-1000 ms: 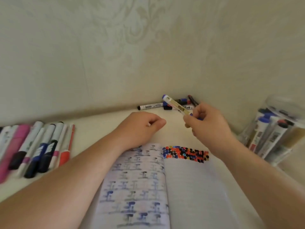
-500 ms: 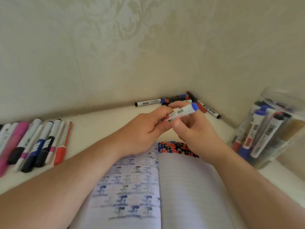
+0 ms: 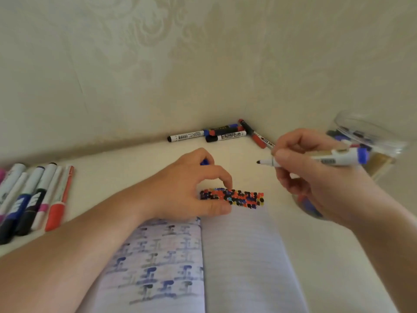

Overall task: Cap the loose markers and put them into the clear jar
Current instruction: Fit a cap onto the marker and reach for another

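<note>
1. Far left, a row of capped markers [image 3: 33,195] lies side by side on the pale tabletop [image 3: 112,168], well apart from the jar.
2. The left hand [image 3: 191,188] rests at the top edge of the open notebook [image 3: 225,256], fingers curled round a small blue cap [image 3: 204,162]. Half a second ago both hands met on one marker; now they are apart and the cap is off.
3. Beyond the hands, a few more markers [image 3: 225,134] lie in the corner against the wall.
4. The right hand [image 3: 311,168] pinches the blue whiteboard marker [image 3: 334,159] like a pen, bare dark tip pointing left above the patch of colour dots [image 3: 232,197]. I judge this a test scribble, so capping this one is yet to come.
5. Far right, the clear jar [image 3: 370,141] leans near the wall, open mouth up, several markers already inside.
6. The walls are cream with a faint embossed pattern, meeting in a corner.
</note>
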The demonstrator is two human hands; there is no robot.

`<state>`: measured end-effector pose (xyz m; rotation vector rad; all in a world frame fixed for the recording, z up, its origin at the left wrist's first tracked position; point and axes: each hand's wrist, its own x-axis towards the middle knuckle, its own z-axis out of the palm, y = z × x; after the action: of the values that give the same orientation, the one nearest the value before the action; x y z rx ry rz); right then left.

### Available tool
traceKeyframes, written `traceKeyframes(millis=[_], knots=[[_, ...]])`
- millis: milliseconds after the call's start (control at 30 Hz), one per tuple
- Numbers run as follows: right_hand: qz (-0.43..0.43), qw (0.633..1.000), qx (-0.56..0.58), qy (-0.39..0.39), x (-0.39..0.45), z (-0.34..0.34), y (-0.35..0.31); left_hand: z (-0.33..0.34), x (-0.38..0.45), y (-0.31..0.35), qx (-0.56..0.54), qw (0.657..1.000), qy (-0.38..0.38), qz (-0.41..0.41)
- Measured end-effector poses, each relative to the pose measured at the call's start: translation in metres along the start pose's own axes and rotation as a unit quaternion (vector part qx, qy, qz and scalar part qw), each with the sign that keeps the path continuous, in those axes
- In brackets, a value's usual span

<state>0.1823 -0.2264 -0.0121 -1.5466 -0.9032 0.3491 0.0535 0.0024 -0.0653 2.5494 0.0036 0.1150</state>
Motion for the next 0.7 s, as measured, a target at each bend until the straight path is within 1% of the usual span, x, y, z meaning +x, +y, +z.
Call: traceKeyframes(millis=[67, 133, 200, 267, 333, 467, 500, 600, 700], knots=[[0.035, 0.998, -0.043, -0.026, -0.018, -0.005, 0.007, 0.004, 0.002, 0.004, 0.039, 0.998, -0.056, -0.010], [0.066, 0.995, -0.071, -0.006, -0.029, -0.006, 0.021, 0.007, 0.003, 0.005, 0.085, 0.991, -0.097, -0.022], [0.097, 0.993, -0.062, 0.029, -0.033, -0.003, 0.036, 0.005, 0.003, 0.003, 0.094, 0.988, -0.117, -0.038], [0.118, 0.990, -0.058, 0.043, -0.030, 0.004, 0.046, -0.001, 0.001, 0.001, 0.080, 0.988, -0.127, -0.047], [0.126, 0.989, -0.074, 0.037, -0.023, 0.009, 0.049, -0.008, -0.001, -0.004, 0.067, 0.987, -0.138, -0.055], [0.123, 0.986, -0.112, -0.026, -0.001, 0.015, 0.038, -0.020, -0.006, -0.014, 0.068, 0.983, -0.153, -0.076], [0.117, 0.986, -0.116, -0.032, 0.006, 0.018, 0.035, -0.023, -0.007, -0.017, 0.065, 0.983, -0.152, -0.082], [0.109, 0.990, -0.087, -0.022, 0.026, 0.031, 0.037, -0.031, -0.010, -0.027, 0.053, 0.983, -0.141, -0.102], [0.137, 0.990, -0.037, -0.006, 0.043, 0.044, 0.049, -0.041, -0.009, -0.031, 0.055, 0.981, -0.142, -0.118]])
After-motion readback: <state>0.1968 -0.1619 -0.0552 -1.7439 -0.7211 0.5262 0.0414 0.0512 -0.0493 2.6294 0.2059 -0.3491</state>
